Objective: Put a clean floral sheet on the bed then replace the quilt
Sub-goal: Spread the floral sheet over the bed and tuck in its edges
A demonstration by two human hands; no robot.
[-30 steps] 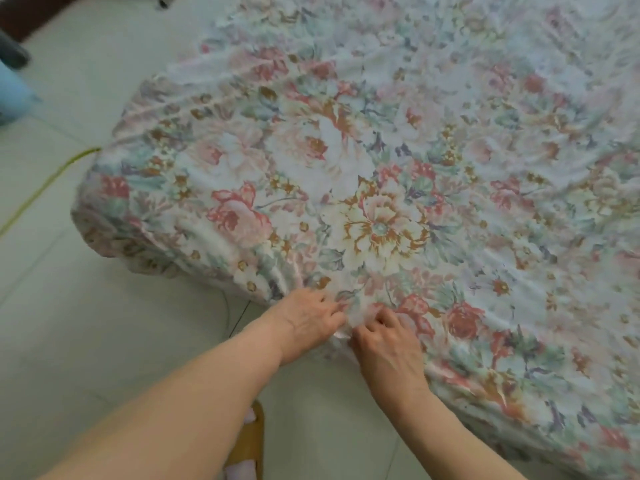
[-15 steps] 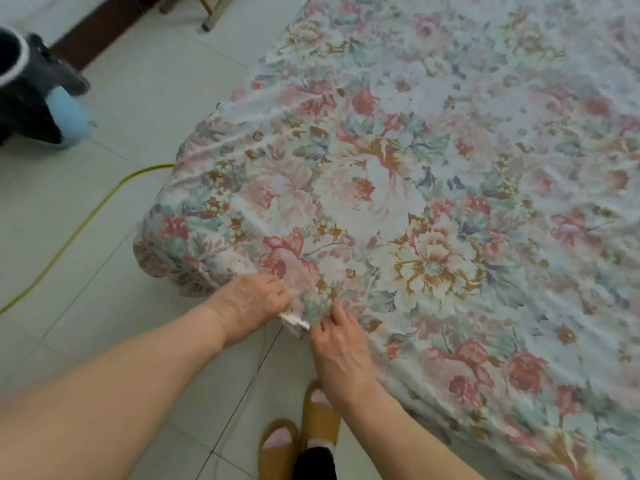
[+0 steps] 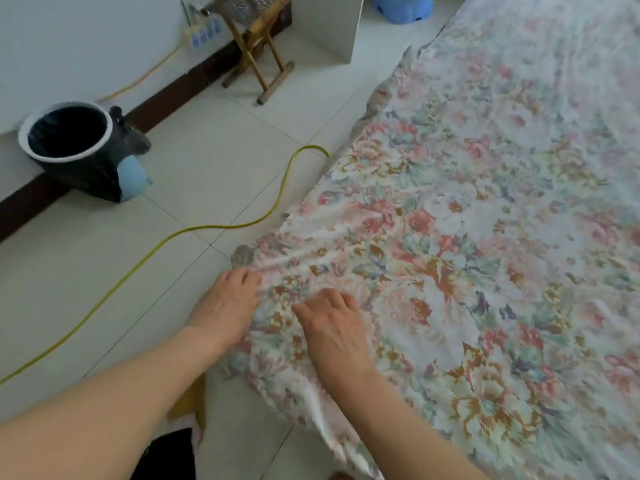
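The floral sheet (image 3: 467, 237) now lies spread over the bed, filling the right and centre of the frame, and its near corner sits at lower centre under both hands. A second ago the hands were pinching the hem on the bed's near edge; since then they have travelled along to the corner itself, and the view has swung to take in more of the floor at left.

The left hand (image 3: 228, 306) rests at the very edge of the cloth, fingers curled into the gathered folds, its grip closed on the sheet. The right hand (image 3: 332, 327) lies on top just beside it; its fingers look bent into the fabric too, though motion blur makes this hard to confirm.

Wrinkles fan out from the corner, so the sheet probably needs tucking and smoothing here. No quilt is in view, so that step remains.

A yellow cable (image 3: 214, 230) crosses the floor near the corner; a bin (image 3: 74, 147) stands at upper left.
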